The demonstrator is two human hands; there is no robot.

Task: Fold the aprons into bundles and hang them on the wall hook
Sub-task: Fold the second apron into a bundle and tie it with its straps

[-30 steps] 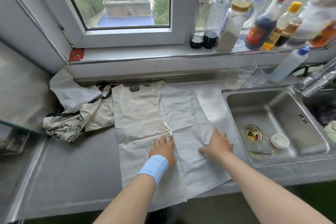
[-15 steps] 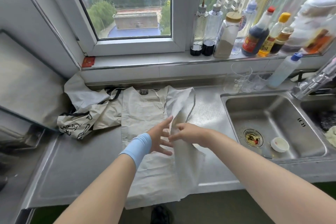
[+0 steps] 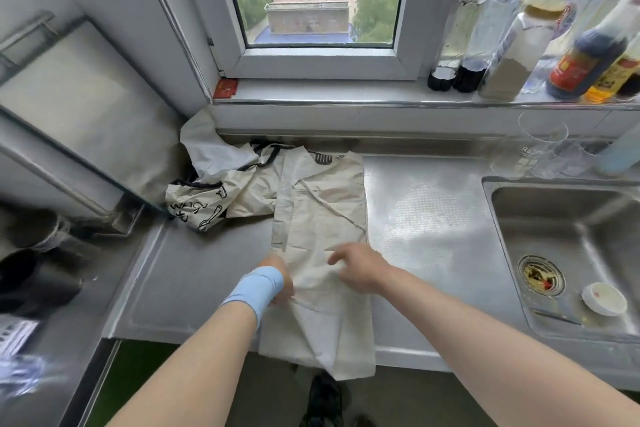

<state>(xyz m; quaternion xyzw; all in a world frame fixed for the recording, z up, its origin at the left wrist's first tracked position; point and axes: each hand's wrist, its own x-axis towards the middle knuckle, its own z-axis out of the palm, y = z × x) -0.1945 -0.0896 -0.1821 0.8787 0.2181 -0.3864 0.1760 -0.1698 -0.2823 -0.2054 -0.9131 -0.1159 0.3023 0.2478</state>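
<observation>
Head view: I judge the folded apron (image 3: 325, 236) could slide off the counter (image 3: 433, 218), since its lower end overhangs the edge. My left hand (image 3: 282, 282) pinches its left edge; my right hand (image 3: 360, 270) rests open-fingered on the cloth's middle, pressing rather than gripping.

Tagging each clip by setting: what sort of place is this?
Most likely a home kitchen: a steel sink set in a metal counter, with sauce bottles along the windowsill.
</observation>
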